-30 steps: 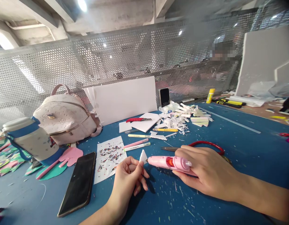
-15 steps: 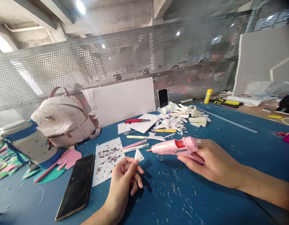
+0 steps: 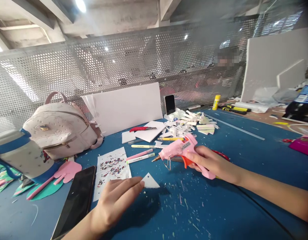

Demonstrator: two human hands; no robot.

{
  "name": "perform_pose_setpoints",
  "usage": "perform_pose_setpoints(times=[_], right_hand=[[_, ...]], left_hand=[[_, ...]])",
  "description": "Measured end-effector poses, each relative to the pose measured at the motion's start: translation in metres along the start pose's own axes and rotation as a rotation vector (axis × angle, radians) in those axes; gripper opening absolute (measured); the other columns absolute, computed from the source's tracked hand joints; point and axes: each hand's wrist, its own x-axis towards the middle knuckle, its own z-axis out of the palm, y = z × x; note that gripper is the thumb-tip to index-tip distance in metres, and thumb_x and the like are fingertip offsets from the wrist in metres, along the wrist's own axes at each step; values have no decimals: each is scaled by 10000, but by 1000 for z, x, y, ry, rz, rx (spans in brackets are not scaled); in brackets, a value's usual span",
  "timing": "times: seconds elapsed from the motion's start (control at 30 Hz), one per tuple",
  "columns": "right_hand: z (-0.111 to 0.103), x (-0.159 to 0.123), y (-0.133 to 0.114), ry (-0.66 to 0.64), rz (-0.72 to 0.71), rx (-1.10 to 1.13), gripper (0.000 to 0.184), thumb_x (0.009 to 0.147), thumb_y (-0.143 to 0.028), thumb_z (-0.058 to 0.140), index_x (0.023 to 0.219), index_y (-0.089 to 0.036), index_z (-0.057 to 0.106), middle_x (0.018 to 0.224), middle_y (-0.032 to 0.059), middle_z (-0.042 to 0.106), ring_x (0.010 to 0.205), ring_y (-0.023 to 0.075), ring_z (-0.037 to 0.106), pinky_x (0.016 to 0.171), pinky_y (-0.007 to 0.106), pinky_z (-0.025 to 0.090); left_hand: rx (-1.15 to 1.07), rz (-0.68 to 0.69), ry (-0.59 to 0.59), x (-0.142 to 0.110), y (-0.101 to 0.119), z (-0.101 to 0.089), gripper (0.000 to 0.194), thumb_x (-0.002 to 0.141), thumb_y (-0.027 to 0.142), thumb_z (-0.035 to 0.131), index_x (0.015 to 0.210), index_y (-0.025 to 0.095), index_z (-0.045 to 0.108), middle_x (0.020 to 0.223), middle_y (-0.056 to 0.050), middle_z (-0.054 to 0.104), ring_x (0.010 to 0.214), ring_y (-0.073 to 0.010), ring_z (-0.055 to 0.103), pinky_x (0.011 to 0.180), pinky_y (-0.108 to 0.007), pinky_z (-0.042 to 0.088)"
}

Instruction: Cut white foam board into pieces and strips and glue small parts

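Table (image 3: 218,213): blue, scrap-flecked
Room: concrete ceiling (image 3: 124,15), mesh screen (image 3: 94,66)
Left hand (image 3: 116,201): pinches one white triangle (image 3: 151,182) near the speckled paper (image 3: 112,166)
Right hand (image 3: 213,163): grips one pink glue gun (image 3: 176,146)
Phones: two, flat phone (image 3: 76,198), upright phone (image 3: 169,104)

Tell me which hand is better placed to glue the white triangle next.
Likely the right hand: it grips the pink glue gun, its nozzle near the white triangle pinched by the left hand.

Red scissors (image 3: 222,155) behind glue gun (image 3: 180,148): mostly hidden by it and right hand (image 3: 215,163). Left of glue gun: left hand (image 3: 119,200) covers one corner of white triangle (image 3: 151,181); phone (image 3: 75,200) and tumbler (image 3: 21,156) cut off. Patch (image 3: 226,57) beyond it pixelated.
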Motion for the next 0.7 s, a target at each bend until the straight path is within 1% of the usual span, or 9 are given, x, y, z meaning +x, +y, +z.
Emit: perform_pose_setpoints(times=[0.07,0.2,0.33,0.4,0.47,0.5,0.57,0.63,0.7], right_hand=[[2,-6,-2,53,8,-74,455,915,-592,517,679,-218,411,585,-34,422,523,131,501,503,272,479],[8,-14,-8,1,-35,-205,451,920,-602,486,685,-220,442,536,-47,394,448,122,476,414,250,413],[14,-16,-10,31,-141,-403,443,965,-555,422,693,-215,506,532,-34,433,448,122,452,417,261,370],[15,-15,-10,20,-196,-477,435,983,-530,402,722,-210,543,557,-26,456,458,121,439,427,267,355],[15,-15,-10,-9,-235,-502,426,993,-510,394,743,-207,558,579,-21,467,471,121,429,442,269,348],[14,-14,-10,-27,-248,-502,417,993,-501,399,746,-206,559,586,-20,467,481,122,427,451,269,348],[11,-13,-12,-63,-259,-492,391,987,-481,428,748,-203,562,595,-17,463,509,129,432,472,267,350],[9,-12,-13,-92,-250,-482,357,979,-456,460,757,-199,568,604,-14,462,536,136,441,489,266,350],[8,-12,-14,-116,-243,-474,335,975,-433,476,757,-197,567,610,-13,462,550,138,445,504,266,351]], left_hand=[[76,107,12,-3,-5,-3,348,975,193,496,1273,278,655,1055,-112,762,868,-243,728,699,-339,542],[207,223,-41,-3,-9,-1,474,1003,162,412,1458,284,459,1042,-136,755,836,-241,720,652,-334,521],[270,293,-162,-1,-12,-5,604,975,120,427,1542,267,281,1067,-153,749,815,-263,730,621,-343,524],[280,331,-233,0,-13,-8,655,953,103,441,1557,243,228,1103,-165,740,828,-277,736,616,-344,534],[295,357,-272,1,-13,-11,682,941,93,440,1566,212,193,1119,-180,732,844,-286,739,621,-348,546],[306,362,-276,1,-13,-11,674,942,93,433,1565,200,199,1123,-184,730,854,-285,738,630,-349,552],[324,401,-237,3,-14,-9,587,951,93,406,1527,154,314,1097,-190,734,840,-272,738,618,-343,559],[340,468,-180,5,-13,-7,447,962,90,380,1396,82,489,1060,-201,737,799,-259,733,573,-334,556],[352,524,-148,7,-12,-5,351,971,81,363,1233,27,591,1027,-213,734,751,-250,723,522,-329,544]])
